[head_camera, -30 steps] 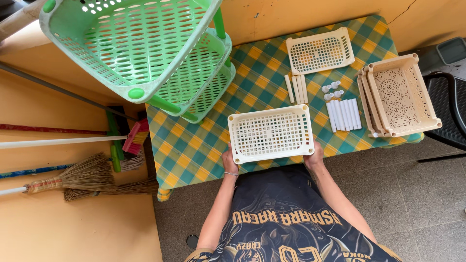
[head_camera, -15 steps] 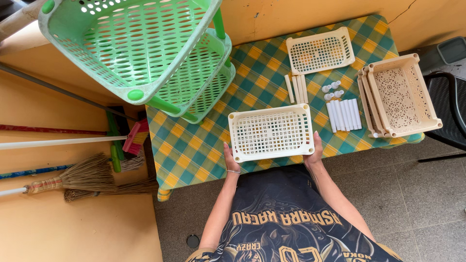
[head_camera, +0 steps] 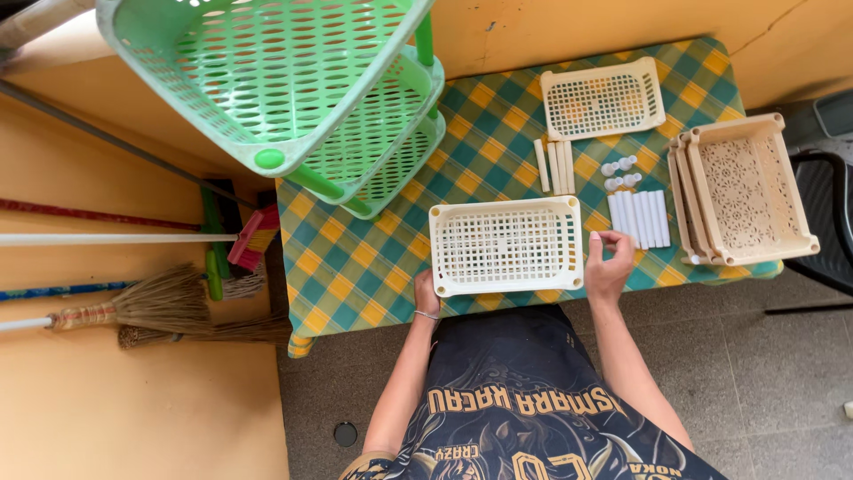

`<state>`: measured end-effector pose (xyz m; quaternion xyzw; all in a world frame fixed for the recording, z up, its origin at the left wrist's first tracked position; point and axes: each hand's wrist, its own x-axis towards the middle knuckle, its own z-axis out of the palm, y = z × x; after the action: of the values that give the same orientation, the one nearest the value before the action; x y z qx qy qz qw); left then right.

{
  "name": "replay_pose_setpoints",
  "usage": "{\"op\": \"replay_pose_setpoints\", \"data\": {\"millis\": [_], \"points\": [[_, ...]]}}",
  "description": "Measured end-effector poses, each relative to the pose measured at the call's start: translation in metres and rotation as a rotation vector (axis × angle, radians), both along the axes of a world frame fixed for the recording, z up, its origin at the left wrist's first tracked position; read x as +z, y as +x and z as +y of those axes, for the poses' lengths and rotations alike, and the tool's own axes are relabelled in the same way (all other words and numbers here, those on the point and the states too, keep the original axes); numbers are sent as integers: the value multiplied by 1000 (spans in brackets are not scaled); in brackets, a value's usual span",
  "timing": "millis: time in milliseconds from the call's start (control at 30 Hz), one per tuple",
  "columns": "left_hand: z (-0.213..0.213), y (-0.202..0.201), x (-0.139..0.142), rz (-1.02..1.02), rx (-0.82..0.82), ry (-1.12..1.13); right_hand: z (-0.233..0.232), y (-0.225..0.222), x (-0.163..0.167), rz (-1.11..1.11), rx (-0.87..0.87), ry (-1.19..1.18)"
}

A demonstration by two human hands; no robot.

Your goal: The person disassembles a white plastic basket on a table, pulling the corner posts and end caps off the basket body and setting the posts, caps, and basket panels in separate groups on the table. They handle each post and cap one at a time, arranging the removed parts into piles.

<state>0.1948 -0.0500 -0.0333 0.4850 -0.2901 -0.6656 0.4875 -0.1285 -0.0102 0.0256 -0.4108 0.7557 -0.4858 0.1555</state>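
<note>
A cream perforated tray lies on the green-and-yellow checked tablecloth right in front of me. My left hand rests on the tray's near left corner. My right hand is off the tray, just beyond its right edge, fingers apart and holding nothing. It is close to a row of white tubes lying side by side. Small white caps lie just past the tubes.
A second cream tray lies at the table's far side, cream rods beside it. Stacked cream baskets sit at the right. A green tiered rack stands at the far left. Brooms lean on the floor to the left.
My right hand has left the tray's near right corner and moved right, toward the white tubes. My left hand and the tray stay put.
</note>
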Motion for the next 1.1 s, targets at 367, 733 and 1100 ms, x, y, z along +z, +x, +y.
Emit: {"op": "replay_pose_setpoints", "data": {"millis": [367,733,1100], "points": [[1,-6,-4,-373,113,-384,-18,144,117,434,1091,-73],[-3,0,-10,-186,135,-274,-70,233,60,1335,1565,303],[-10,0,-3,-753,89,-570,-91,241,-2,1065,1700,352]]}}
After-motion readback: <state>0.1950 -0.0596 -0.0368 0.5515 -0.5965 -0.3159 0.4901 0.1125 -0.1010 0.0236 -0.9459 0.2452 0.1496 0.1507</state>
